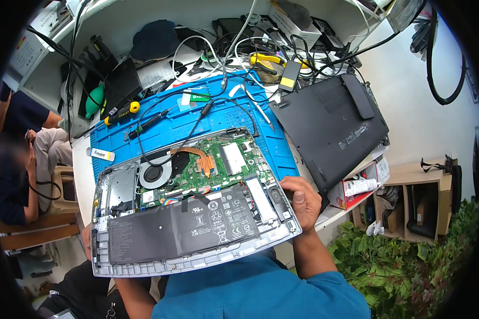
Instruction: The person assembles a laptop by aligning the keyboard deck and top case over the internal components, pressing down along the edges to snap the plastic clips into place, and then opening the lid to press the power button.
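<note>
An opened laptop extends past the table's near edge, its insides facing up. It shows a black battery, a green circuit board, a round fan and a copper heat pipe. My right hand grips the laptop's right edge, thumb on the near side. My left hand is at the laptop's left edge, mostly hidden behind it, with its fingers out of sight. A black cable loops over the laptop's far part.
A blue repair mat lies beneath, holding screwdrivers and a white-and-yellow stick. The black bottom cover leans at right beside a red-and-white box. Yellow-handled pliers and tangled cables lie behind. Another person sits at left.
</note>
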The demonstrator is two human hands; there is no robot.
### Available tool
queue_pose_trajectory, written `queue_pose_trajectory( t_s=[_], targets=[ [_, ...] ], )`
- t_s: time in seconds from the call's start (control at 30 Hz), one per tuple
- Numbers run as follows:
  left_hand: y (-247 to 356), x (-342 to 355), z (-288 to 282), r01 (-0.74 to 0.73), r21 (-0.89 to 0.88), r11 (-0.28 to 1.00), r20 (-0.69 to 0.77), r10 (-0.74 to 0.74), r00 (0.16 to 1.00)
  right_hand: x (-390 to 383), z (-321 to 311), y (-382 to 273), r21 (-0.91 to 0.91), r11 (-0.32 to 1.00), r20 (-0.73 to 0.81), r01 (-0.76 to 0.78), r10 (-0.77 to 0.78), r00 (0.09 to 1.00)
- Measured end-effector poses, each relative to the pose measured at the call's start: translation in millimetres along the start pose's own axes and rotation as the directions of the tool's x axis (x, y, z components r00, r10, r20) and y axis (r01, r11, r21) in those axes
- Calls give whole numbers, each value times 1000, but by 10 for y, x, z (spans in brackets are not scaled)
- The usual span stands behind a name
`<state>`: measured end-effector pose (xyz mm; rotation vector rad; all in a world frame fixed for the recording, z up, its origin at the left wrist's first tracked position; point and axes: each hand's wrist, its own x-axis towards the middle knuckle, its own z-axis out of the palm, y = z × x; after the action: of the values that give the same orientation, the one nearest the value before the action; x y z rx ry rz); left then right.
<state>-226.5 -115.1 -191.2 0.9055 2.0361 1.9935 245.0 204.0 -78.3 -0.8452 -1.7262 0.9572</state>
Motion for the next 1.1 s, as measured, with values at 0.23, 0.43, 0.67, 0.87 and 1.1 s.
queue_pose_trajectory(
  t_s=[0.23,0.43,0.67,0.87,1.1],
  targets=[
    [1,-35,-3,6,6,1000,1,-6,1000,-2,-1,-15,-14,1000,-3,-11,11,1000],
    [2,-43,-20,6,11,1000,-3,-6,1000,4,2,-10,-37,999,-7,-3,3,1000],
    [-18,-46,-61,9,-5,1000,5,-9,1000,6,10,2,-39,999,-17,3,-4,1000],
    [-24,-54,-43,5,-5,1000,6,-5,1000,11,21,-16,-32,999,-23,-2,1,1000],
    [-22,-33,12,7,2,1000,18,-7,1000,9,10,-12,-42,999,-18,-1,1,1000]
  ],
)
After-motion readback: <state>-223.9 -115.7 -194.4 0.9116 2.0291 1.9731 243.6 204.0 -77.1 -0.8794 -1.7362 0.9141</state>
